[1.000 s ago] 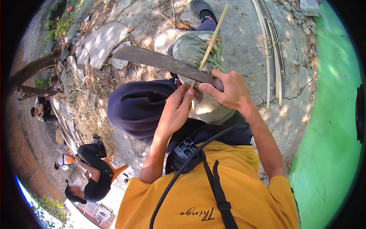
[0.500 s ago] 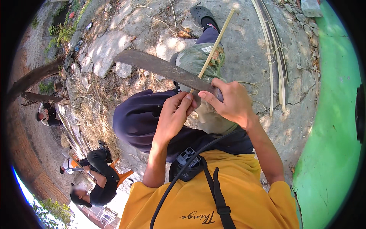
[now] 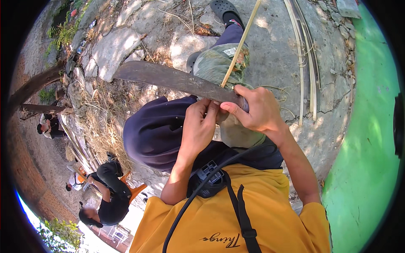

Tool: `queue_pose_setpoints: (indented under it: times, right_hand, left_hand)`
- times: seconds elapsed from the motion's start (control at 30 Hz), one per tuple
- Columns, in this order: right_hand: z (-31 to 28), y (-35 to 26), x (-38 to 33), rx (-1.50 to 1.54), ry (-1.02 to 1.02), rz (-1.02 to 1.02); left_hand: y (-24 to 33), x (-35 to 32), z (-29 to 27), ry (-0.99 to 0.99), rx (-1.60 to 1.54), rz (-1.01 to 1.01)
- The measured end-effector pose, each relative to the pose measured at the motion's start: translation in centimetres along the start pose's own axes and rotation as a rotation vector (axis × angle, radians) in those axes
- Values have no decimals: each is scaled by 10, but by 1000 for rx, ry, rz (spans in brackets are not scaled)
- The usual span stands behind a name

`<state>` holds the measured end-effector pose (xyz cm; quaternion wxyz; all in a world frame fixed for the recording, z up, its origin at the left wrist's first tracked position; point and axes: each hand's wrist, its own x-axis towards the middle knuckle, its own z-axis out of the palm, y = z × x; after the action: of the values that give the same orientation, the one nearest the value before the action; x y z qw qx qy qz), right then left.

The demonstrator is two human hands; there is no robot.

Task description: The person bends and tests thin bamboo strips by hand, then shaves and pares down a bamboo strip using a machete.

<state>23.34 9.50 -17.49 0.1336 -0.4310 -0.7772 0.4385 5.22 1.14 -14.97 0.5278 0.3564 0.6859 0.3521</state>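
Note:
My right hand (image 3: 258, 110) is wrapped round the handle end of a machete (image 3: 168, 79), thumb laid along the blade's near side. Its long dark blade points left across my lap. A thin pale bamboo strip (image 3: 239, 49) runs from under the blade up past the far edge of view. Just below the blade's near edge, my left hand (image 3: 200, 125) is closed with thumb and fingers pinched together, in line with the strip. The strip's near end is hidden behind the blade and fingers. Beneath the hands, camouflage-patterned cloth (image 3: 236, 134) covers my right leg.
Several long bamboo strips (image 3: 313, 78) lie on the cracked concrete at right, beside a green wall (image 3: 367, 139). Dry straw (image 3: 103, 135) and broken slabs (image 3: 114, 50) lie at left. A person in black (image 3: 113, 196) sits on an orange chair at lower left, others beyond.
The machete's tip has shifted left and slightly nearer. My left hand has moved a little right, closer to my right hand. The bamboo strip reaches farther up, past the picture's edge.

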Motion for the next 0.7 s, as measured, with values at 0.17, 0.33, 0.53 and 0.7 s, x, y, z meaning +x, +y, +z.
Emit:
queue_pose_setpoints:
  times: [0.17, 0.33, 0.53, 0.7]
  right_hand:
    - [2, 0, 3, 120, 52, 111]
    - [-1, -8, -4, 91, -38, -11]
    - [-2, -7, 4, 61, -33, 79]
    - [-5, -6, -1, 80, -56, 33]
  left_hand:
    - [8, -10, 1, -14, 77, -128]
    - [-6, 2, 0, 109, -77, 11]
    - [9, -12, -8, -11, -152, -157]
    - [11, -8, -15, -109, -323, -240]
